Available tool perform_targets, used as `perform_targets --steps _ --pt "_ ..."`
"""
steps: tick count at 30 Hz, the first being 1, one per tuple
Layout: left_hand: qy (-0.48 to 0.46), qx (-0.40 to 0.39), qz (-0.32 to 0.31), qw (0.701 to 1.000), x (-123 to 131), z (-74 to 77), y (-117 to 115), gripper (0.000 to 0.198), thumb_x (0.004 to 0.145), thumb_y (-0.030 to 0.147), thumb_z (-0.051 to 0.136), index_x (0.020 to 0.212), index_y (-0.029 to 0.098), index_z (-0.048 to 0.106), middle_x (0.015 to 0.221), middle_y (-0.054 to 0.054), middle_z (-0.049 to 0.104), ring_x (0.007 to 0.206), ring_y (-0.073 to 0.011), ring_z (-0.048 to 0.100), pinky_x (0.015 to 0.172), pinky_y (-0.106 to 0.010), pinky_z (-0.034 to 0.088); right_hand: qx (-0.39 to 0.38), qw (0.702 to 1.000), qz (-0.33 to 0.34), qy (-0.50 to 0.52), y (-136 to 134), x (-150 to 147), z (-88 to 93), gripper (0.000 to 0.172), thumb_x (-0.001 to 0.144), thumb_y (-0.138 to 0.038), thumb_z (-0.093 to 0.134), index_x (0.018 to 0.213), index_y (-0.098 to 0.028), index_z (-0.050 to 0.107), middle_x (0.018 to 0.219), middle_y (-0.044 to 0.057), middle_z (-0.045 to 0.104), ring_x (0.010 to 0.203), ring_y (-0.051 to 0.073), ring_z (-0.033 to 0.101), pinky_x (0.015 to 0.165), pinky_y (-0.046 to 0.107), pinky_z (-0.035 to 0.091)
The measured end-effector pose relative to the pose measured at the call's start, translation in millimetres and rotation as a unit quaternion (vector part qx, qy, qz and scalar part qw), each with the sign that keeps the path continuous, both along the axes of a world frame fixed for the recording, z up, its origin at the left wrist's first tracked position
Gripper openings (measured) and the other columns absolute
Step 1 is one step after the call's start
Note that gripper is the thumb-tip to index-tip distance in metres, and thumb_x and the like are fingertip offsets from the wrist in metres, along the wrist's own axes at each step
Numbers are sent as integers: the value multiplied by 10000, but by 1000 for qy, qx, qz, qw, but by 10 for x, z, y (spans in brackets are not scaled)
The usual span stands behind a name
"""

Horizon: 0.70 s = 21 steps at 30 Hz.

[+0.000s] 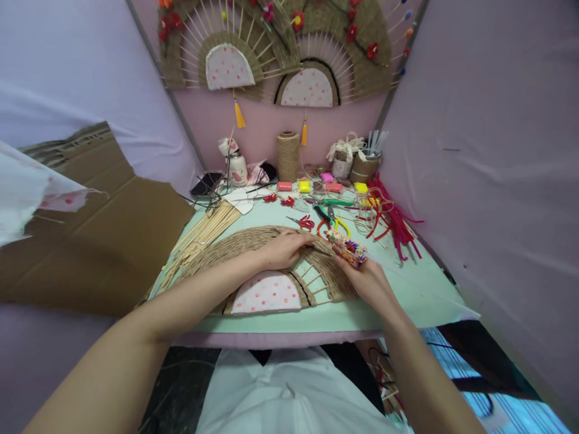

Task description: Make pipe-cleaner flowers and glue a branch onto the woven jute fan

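On the table lies a half-round fan (239, 244) wrapped in brown twine, with bare sticks showing at its right. Its inner panel (266, 293) is white with pink dots. My left hand (289, 248) rests on the fan's upper part, fingertips pinched at the end of a thin dark strip (322, 251) that looks like a twig. In my right hand (364, 274) is a flower-patterned glue gun (349, 248), held over the fan's right side with its front toward my left fingers. The glue gun's tip is too small to make out.
Behind the fan lie red-handled scissors (306, 222), pliers (323, 212) and coloured clay packs (304, 187). A twine spool (288, 157) stands at the back. Thin sticks (205, 232) and cardboard (90, 229) are at left, red pipe cleaners (398, 223) at right. Finished fans (307, 87) hang behind.
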<state>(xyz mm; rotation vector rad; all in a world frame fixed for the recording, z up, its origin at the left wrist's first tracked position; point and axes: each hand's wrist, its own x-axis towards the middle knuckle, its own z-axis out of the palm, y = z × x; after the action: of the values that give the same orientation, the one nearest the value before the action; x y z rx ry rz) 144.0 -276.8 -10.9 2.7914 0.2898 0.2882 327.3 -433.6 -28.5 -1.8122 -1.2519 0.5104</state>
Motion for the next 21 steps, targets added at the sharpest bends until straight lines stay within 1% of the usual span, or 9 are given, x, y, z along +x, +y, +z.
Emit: perform_targets --steps 4,7,9,12,14,16,17,19,21 --pt "-3 3 3 1000 -16 24 15 536 745 49 409 1255 197 477 1268 -62 588 1163 -188 529 1031 -383 332 0 1000 -3 7 -38 -11 6 445 817 -477 541 1162 -212 632 1193 64 652 1148 252 568 977 401 423" --pt "-18 6 37 999 -37 69 28 542 735 46 410 1259 170 470 1276 -85 577 1178 -195 516 1022 -382 337 3 1000 -6 12 -64 -3 1 447 818 -485 541 1169 -223 631 1195 55 652 1163 250 558 990 398 413" --pt "-6 4 51 999 -40 93 32 564 722 39 409 1270 161 460 1254 -89 591 1177 -200 516 1025 -396 331 -1 1000 -12 12 -76 5 2 454 816 -491 544 1177 -227 627 1199 52 650 1165 249 556 997 400 407" --pt "18 -2 47 999 -53 159 81 583 716 34 402 1278 178 457 1256 -74 592 1172 -200 520 1036 -409 322 -12 1000 -15 14 -96 11 24 467 815 -492 547 1192 -226 619 1201 54 649 1160 254 561 996 409 408" --pt "-14 3 76 997 -100 247 168 566 721 43 403 1265 183 474 1266 -66 582 1179 -199 509 1037 -393 330 -9 1000 -14 18 -117 14 47 466 814 -493 550 1188 -225 624 1202 55 648 1166 257 557 1000 412 405" --pt "-79 20 142 986 -187 353 290 525 742 68 411 1252 167 486 1250 -74 584 1182 -200 498 1037 -378 339 3 1000 -13 26 -144 18 70 454 814 -493 552 1169 -224 640 1204 56 647 1178 259 548 1014 414 395" --pt "-93 31 168 981 -243 400 352 485 754 85 421 1224 165 510 1221 -74 597 1160 -203 508 1027 -379 350 9 999 -13 30 -158 20 79 447 814 -490 553 1161 -225 646 1203 56 648 1182 260 545 1020 415 390" --pt "-69 48 192 978 -365 459 455 370 778 145 467 1131 163 576 1150 -78 625 1103 -216 531 998 -386 372 18 999 -14 37 -186 25 90 437 814 -482 557 1153 -224 654 1200 59 649 1187 262 541 1026 417 386" --pt "-22 59 199 978 -475 453 513 267 801 201 497 1028 164 632 1072 -79 648 1043 -223 549 965 -385 389 19 999 -18 38 -206 28 93 432 817 -479 554 1150 -223 656 1200 62 649 1186 264 542 1027 420 384"
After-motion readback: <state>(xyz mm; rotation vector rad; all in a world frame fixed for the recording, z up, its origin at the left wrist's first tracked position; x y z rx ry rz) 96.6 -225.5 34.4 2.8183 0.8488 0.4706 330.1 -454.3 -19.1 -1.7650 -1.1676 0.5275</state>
